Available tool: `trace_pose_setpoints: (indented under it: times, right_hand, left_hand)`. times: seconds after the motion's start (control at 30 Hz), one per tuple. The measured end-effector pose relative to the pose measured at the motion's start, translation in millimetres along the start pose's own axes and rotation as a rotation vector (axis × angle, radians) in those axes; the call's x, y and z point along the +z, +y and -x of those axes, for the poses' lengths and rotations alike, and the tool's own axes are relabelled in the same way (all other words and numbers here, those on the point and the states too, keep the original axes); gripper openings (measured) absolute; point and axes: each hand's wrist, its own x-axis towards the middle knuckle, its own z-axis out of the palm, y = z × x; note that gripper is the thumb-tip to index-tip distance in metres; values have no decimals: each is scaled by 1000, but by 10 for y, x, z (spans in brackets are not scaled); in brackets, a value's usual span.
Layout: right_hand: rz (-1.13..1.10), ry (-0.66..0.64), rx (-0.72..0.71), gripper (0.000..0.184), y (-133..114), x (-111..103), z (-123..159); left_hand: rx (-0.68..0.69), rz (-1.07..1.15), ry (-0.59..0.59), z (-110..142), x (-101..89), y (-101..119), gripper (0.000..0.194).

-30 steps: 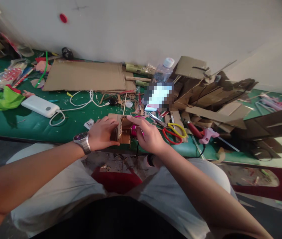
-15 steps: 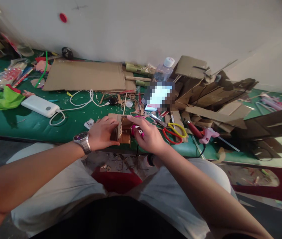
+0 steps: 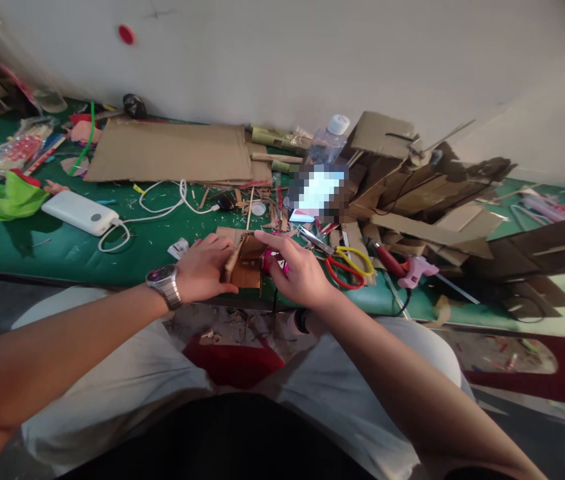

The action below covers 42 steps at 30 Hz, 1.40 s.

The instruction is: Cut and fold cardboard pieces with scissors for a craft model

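Note:
Between my hands, at the table's front edge, stands a small folded cardboard piece with upright walls. My left hand, with a metal-band watch on the wrist, grips its left wall, which leans to the left. On the other side my right hand is closed at the piece's right end, index finger stretched to its top edge. A bright pink object shows partly beneath the right fingers; most of it is hidden, and I cannot tell its kind.
Scissors with yellow and red handles and a pink glue gun lie to the right. Behind are a phone, a bottle and piled cardboard. A white power bank with a cable lies left, near a flat cardboard sheet.
The left wall of the cardboard piece has tilted outward to the left, together with my left fingers. My right hand has stayed almost in place.

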Motion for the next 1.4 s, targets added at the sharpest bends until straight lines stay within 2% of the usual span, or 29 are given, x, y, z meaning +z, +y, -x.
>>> trace_pose_setpoints:
  times: [0.07,0.13,0.2,0.27,0.37,0.47,0.6,0.8,0.97,1.07,1.13,1.2,1.23,1.3,1.4]
  right_hand:
    - [-1,-2,10,60,8,8,4]
    - [-4,1,11,61,15,16,7]
    - [-6,6,11,63,21,21,8]
    - [-12,9,9,66,24,23,9]
    - [-17,10,7,68,23,21,9]
    - [-12,6,7,68,17,18,10]
    - [-16,4,8,62,9,16,14]
    - [-25,-10,17,64,7,10,17]
    - [-34,-18,28,65,0,-1,12]
    - [-39,-18,38,65,-1,4,15]
    - [-41,-21,45,67,2,10,20]
    - [-44,-22,50,68,6,14,23]
    - [-46,-24,51,69,7,14,24]
    - [-48,-27,45,68,9,14,23]
    - [-54,-20,24,67,8,11,20]
  left_hand:
    - [-17,-13,1,-7,-7,1,75]
    - [53,4,-26,-6,-61,-18,78]
    - [166,50,-81,7,-166,-58,73]
    - [226,127,-130,27,-301,-113,58]
    - [190,240,-143,53,-475,-197,43]
    - [98,226,-125,60,-548,-250,32]
    - [109,210,-146,45,-526,-212,23]
    - [180,125,-134,-6,-428,-46,23]
    - [144,98,-83,-18,-338,-1,22]
    - [56,141,47,3,-273,-10,38]
    - [27,216,202,15,-228,-26,68]
    - [94,263,351,17,-195,-49,98]
    - [152,257,400,14,-186,-62,106]
    - [270,206,432,5,-187,-88,105]
    - [375,162,419,-4,-221,-118,98]
